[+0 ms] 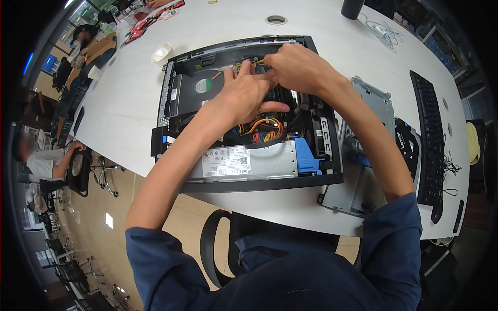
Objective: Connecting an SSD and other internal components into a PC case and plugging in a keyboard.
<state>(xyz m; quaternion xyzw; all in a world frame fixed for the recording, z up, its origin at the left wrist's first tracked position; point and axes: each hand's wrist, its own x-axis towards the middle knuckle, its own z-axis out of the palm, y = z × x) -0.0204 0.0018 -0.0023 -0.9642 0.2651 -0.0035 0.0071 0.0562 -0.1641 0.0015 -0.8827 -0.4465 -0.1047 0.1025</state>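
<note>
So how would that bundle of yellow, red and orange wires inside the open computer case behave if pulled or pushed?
The wire bundle curves in loose loops, so it is probably floppy and would bend aside rather than hold shape. It runs among parts inside the computer case, so it likely stays tethered and may snag. Both hands, left hand and right hand, work just above it.

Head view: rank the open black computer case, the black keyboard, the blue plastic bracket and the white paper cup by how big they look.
1. Open black computer case, by far the largest.
2. Black keyboard, long and narrow at the right rim, where the fisheye bends it.
3. Blue plastic bracket and white paper cup: these look alike, and the cup lies farther off, so no ranking.
</note>
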